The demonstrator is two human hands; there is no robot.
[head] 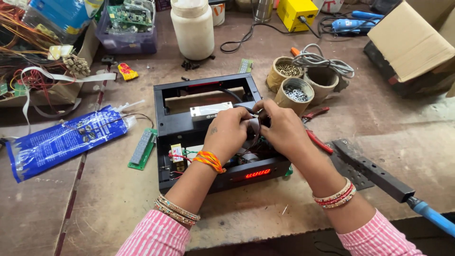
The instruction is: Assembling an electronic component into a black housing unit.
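Note:
A black open-topped electronics case (pixel 163 121) lies on the worn workbench, a lit red digit display (pixel 257 173) on its front edge. Inside it sit a silver metal block (pixel 208 110), a small transformer (pixel 177 156) and loose wires. My left hand (pixel 227 135) and my right hand (pixel 283 129) meet over the case's middle. Their fingertips pinch thin wires (pixel 253 113) between them. What lies under the palms is hidden.
Red-handled pliers (pixel 318 137) lie right of the case, beside a black perforated metal bar (pixel 374 173) with a blue handle. Cardboard tubs of screws and washers (pixel 295 92) stand behind. A green circuit strip (pixel 143 148) and blue plastic bag (pixel 66 140) lie left; a white jar (pixel 193 28) behind.

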